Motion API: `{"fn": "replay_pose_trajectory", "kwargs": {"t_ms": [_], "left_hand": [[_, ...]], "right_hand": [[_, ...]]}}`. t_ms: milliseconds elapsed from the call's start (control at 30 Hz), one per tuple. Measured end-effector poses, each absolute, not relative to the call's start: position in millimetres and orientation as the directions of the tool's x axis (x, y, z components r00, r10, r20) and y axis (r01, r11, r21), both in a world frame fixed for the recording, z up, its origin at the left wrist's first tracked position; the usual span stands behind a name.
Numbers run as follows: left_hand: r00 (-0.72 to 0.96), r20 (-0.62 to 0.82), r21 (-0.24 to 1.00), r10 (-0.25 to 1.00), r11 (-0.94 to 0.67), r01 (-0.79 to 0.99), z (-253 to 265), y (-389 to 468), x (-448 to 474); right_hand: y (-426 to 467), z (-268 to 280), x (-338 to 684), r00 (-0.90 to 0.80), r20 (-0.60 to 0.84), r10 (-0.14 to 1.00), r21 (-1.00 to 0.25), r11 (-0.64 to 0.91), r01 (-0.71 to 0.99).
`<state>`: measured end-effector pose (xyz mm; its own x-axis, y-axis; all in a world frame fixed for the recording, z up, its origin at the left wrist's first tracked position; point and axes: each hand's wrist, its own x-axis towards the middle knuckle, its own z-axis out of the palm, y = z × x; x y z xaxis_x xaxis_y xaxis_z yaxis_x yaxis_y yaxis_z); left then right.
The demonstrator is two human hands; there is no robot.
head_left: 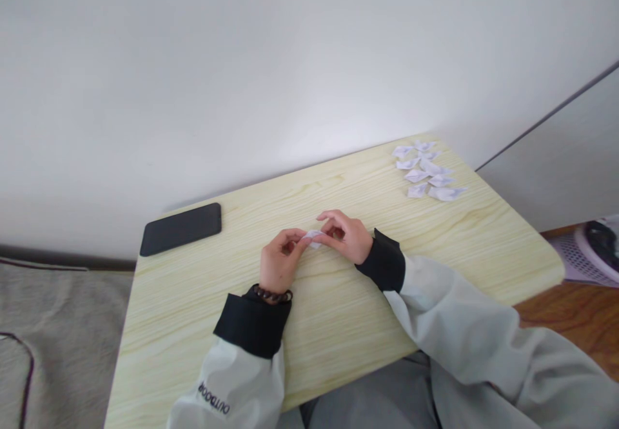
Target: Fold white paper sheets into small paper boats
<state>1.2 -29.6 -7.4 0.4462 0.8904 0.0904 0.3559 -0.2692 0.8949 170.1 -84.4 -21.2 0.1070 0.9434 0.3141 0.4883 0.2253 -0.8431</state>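
Observation:
Between my two hands, just over the middle of the table, is a small folded white paper (314, 238). My left hand (284, 256) pinches its left end between thumb and fingers; a dark beaded bracelet circles that wrist. My right hand (345, 237) has thumb and a finger closed on the right end, with the index finger raised and bent above it. The fingers partly cover the paper, so its exact shape cannot be made out. Several small folded white paper pieces (445, 193), pointed like little boats, lie in loose rows at the table's far right.
The pale wood-grain table (193, 306) stands against a white wall (242, 80). A black smartphone (182, 229) lies near its left back edge. Right of the table, a lilac basket (583, 258) sits on the wooden floor. Grey fabric (62, 339) is at the left.

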Motion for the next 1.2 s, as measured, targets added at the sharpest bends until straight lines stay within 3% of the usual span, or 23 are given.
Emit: {"fn": "replay_pose_trajectory", "kwargs": {"t_ms": [200,500,600,800,933,1067,1200], "left_hand": [[0.485,-0.063,0.949,0.872,-0.098,0.3,-1.3,-27.7,-0.4],[0.499,-0.145,0.976,0.854,0.042,0.213,3.3,-26.0,1.0],[0.476,-0.146,0.97,0.867,0.032,0.24,3.8,-25.2,1.4],[0.533,-0.04,0.922,0.845,-0.175,0.346,0.3,-23.8,-2.6],[0.557,-0.017,0.899,0.83,-0.231,0.372,-0.2,-25.5,-2.7],[0.544,-0.036,0.907,0.838,-0.201,0.369,0.8,-26.4,-2.6],[0.533,-0.124,0.954,0.837,-0.048,0.296,3.8,-23.9,-4.3]], "right_hand": [[-85.0,-16.6,171.9,0.051,0.304,0.951,-0.801,0.226,0.555],[-84.4,-13.9,176.6,-0.049,0.196,0.979,-0.897,0.199,0.394],[-84.2,-12.6,175.8,-0.051,0.22,0.974,-0.871,0.22,0.44],[-85.1,-13.2,174.6,-0.119,0.272,0.955,-0.805,0.294,0.516],[-85.1,-17.2,173.5,-0.164,0.313,0.935,-0.737,0.349,0.578],[-85.2,-18.4,173.6,-0.169,0.318,0.933,-0.722,0.353,0.595],[-84.9,-15.4,177.1,-0.169,0.227,0.959,-0.83,0.281,0.481]]}}
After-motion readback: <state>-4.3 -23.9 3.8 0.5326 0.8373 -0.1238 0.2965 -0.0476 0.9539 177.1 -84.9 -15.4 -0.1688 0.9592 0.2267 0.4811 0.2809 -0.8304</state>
